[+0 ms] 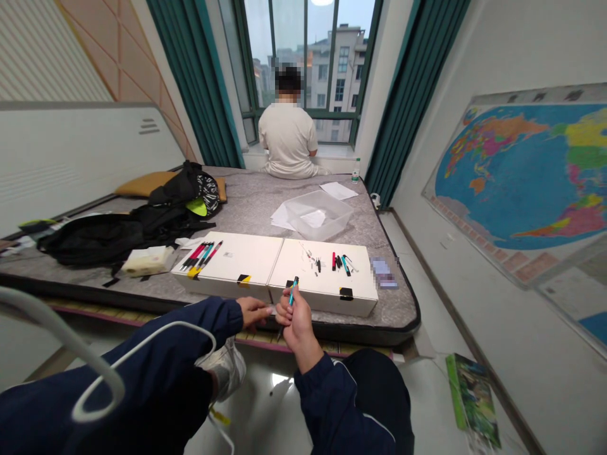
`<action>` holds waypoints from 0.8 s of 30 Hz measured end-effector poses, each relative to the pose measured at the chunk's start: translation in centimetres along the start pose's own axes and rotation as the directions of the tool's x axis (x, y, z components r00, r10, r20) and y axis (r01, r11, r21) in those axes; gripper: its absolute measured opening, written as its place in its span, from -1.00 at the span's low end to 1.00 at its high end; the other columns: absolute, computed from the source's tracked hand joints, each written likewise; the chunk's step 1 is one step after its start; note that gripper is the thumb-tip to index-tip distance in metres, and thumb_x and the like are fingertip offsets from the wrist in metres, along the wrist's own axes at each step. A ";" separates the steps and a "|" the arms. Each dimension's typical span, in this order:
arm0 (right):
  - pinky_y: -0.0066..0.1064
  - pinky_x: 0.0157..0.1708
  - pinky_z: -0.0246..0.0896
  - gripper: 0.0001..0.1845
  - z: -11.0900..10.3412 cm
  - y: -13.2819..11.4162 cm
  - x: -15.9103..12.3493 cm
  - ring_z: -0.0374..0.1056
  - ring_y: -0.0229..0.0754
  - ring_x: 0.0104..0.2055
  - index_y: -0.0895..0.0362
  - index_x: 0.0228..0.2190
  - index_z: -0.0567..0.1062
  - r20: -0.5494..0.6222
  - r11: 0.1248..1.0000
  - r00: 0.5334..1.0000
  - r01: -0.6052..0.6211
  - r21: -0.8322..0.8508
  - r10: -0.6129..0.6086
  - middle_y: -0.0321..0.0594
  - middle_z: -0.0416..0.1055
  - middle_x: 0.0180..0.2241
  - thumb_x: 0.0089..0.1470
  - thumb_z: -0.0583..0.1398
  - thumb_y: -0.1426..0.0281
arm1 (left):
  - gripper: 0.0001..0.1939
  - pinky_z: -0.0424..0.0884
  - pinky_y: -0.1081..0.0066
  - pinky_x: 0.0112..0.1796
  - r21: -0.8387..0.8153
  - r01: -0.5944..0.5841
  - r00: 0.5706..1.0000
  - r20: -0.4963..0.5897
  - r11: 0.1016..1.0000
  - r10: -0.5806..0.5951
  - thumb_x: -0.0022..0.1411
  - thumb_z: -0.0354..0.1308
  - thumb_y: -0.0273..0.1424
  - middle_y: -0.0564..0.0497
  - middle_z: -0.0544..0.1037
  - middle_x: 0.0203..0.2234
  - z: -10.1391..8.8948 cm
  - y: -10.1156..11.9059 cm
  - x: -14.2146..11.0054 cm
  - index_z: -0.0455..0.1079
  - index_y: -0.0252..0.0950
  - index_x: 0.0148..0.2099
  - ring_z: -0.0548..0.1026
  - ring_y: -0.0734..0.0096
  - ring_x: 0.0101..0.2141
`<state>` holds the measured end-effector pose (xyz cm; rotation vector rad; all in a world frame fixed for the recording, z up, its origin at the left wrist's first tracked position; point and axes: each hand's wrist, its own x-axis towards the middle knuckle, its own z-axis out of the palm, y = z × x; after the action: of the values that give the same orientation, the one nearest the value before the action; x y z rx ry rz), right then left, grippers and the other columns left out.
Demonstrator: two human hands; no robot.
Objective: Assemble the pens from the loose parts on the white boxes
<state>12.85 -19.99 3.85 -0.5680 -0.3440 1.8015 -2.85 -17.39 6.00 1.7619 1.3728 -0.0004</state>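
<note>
Right hand [298, 319] is closed around a teal pen [294, 291], held with its teal end upward in front of the white boxes [246, 278]. Left hand [255, 313] is beside it, fingers partly extended; whether its fingertips grip anything cannot be told. Assorted pens [202, 256] lie side by side on the left box. Small pen parts [317, 264] and coloured barrels [340, 262] lie on the right box. Behind it, a clear bin [332, 225] rests on the bed [251, 202].

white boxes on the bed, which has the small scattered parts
The right-hand box, with small parts spread over it; the left-hand box bears a row of pens.
</note>
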 end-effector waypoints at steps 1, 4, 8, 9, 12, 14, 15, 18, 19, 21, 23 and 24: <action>-0.54 -0.72 -0.50 -0.58 0.1 -0.3 -0.1 -0.34 -0.42 -0.71 0.10 -0.39 0.28 -0.006 0.999 0.999 0.036 0.013 -0.036 -0.55 -0.13 -0.74 0.03 0.12 -0.01 | -0.28 0.36 0.44 -0.53 -0.073 0.028 0.997 0.067 0.997 -0.023 0.11 -0.17 0.15 -0.16 0.58 -0.28 0.7 0.2 -0.1 0.39 -0.37 -0.07 0.54 0.29 -0.50; -0.54 -0.72 -0.45 -0.62 0.4 -0.8 -0.3 -0.33 -0.41 -0.70 0.08 -0.36 0.27 -0.028 0.989 0.989 0.146 0.033 -0.145 -0.54 -0.12 -0.71 0.03 0.13 0.02 | -0.30 0.31 0.49 -0.56 -0.038 -0.085 0.992 0.095 0.996 0.088 0.07 -0.13 0.19 -0.10 0.58 -0.36 2.0 1.3 -0.2 0.45 -0.35 -0.21 0.52 0.35 -0.51; -0.54 -0.72 -0.38 -0.63 0.5 -0.6 -0.4 -0.30 -0.39 -0.69 0.07 -0.38 0.25 -0.088 0.978 0.974 0.210 0.015 -0.208 -0.53 -0.13 -0.69 0.06 0.10 0.01 | -0.37 0.27 0.51 -0.55 0.123 -0.151 0.988 0.048 0.981 0.146 0.05 -0.04 0.16 -0.02 0.52 -0.63 1.8 3.0 0.2 0.49 -0.33 -0.39 0.47 0.40 -0.58; -0.53 -0.72 -0.37 -0.63 0.4 -0.6 -0.5 -0.29 -0.39 -0.69 0.07 -0.38 0.25 -0.101 0.976 0.971 0.218 0.008 -0.216 -0.53 -0.13 -0.69 0.06 0.10 0.01 | -0.37 0.27 0.51 -0.56 0.088 -0.126 0.991 0.049 0.988 0.122 0.04 -0.03 0.16 -0.03 0.52 -0.64 1.7 3.3 0.3 0.48 -0.34 -0.41 0.47 0.40 -0.59; -0.53 -0.72 -0.32 -0.63 0.5 -0.6 -0.6 -0.27 -0.38 -0.70 0.06 -0.38 0.26 -0.139 0.968 0.958 0.251 -0.014 -0.251 -0.52 -0.12 -0.68 0.07 0.08 0.00 | -0.37 0.27 0.53 -0.60 -0.129 -0.047 0.989 0.136 0.990 0.064 -0.05 0.07 0.17 -0.09 0.57 -0.52 1.6 3.6 0.2 0.47 -0.38 -0.42 0.49 0.40 -0.59; -0.54 -0.72 -0.28 -0.62 0.7 -0.5 -0.7 -0.23 -0.38 -0.70 0.07 -0.40 0.27 -0.157 0.961 0.949 0.276 -0.017 -0.275 -0.51 -0.10 -0.67 0.08 0.07 0.00 | -0.36 0.25 0.54 -0.63 -0.253 -0.003 0.977 0.206 0.968 0.057 -0.10 0.12 0.17 -0.13 0.59 -0.44 1.6 3.7 0.0 0.47 -0.39 -0.40 0.49 0.43 -0.60; -0.54 -0.72 -0.24 -0.62 0.9 -0.5 -0.8 -0.19 -0.38 -0.69 0.07 -0.40 0.28 -0.162 0.958 0.945 0.287 -0.010 -0.285 -0.51 -0.08 -0.67 0.08 0.07 0.00 | -0.36 0.25 0.54 -0.63 -0.289 0.012 0.973 0.224 0.957 0.055 -0.12 0.13 0.17 -0.14 0.59 -0.41 1.5 3.7 -0.1 0.47 -0.40 -0.40 0.49 0.44 -0.61; -0.54 -0.65 -0.02 -0.64 1.4 -0.2 -1.0 0.01 -0.38 -0.65 0.08 -0.41 0.31 -0.170 0.947 0.937 0.317 0.042 -0.306 -0.46 0.07 -0.64 0.07 0.10 0.03 | -0.39 0.25 0.55 -0.64 -0.290 0.019 0.979 0.199 0.957 0.041 -0.14 0.17 0.14 -0.13 0.60 -0.44 1.0 3.7 -0.3 0.47 -0.40 -0.44 0.48 0.45 -0.62; -0.52 -0.59 0.07 -0.66 1.5 -0.1 -1.0 0.09 -0.37 -0.61 0.09 -0.41 0.32 -0.169 0.945 0.937 0.321 0.063 -0.307 -0.44 0.14 -0.62 0.07 0.12 0.06 | -0.41 0.26 0.54 -0.63 -0.266 0.007 0.985 0.169 0.964 0.039 -0.14 0.18 0.12 -0.12 0.60 -0.46 0.7 3.6 -0.4 0.47 -0.39 -0.46 0.48 0.45 -0.62; -0.46 -0.45 0.22 -0.70 1.5 0.0 -0.9 0.24 -0.34 -0.52 0.11 -0.38 0.36 -0.159 0.942 0.939 0.321 0.095 -0.304 -0.38 0.28 -0.56 0.06 0.17 0.12 | -0.45 0.31 0.53 -0.60 -0.196 -0.020 0.994 0.100 0.980 0.040 -0.13 0.20 0.08 -0.10 0.59 -0.49 -0.1 3.5 -0.5 0.47 -0.38 -0.48 0.48 0.44 -0.60; -0.38 -0.31 0.29 -0.74 1.4 -0.1 -0.9 0.36 -0.28 -0.38 0.13 -0.33 0.40 -0.131 0.949 0.950 0.297 0.105 -0.283 -0.30 0.40 -0.47 0.05 0.21 0.19 | -0.50 0.34 0.51 -0.56 -0.122 -0.036 0.998 0.040 0.992 0.041 -0.10 0.20 0.04 -0.07 0.58 -0.53 -1.1 3.2 -0.7 0.49 -0.36 -0.48 0.49 0.42 -0.59; -0.34 -0.25 0.30 -0.74 1.3 -0.1 -0.8 0.39 -0.24 -0.31 0.14 -0.29 0.42 -0.110 0.956 0.958 0.276 0.100 -0.265 -0.25 0.45 -0.42 0.05 0.22 0.22 | -0.53 0.34 0.52 -0.55 -0.089 -0.037 0.999 0.010 0.995 0.038 -0.07 0.19 0.02 -0.05 0.57 -0.56 -1.7 3.1 -0.8 0.50 -0.35 -0.46 0.50 0.41 -0.58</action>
<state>12.44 -20.68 5.14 -0.4980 -0.2384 1.5134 -1.61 -16.96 9.34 1.7110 1.3113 0.0691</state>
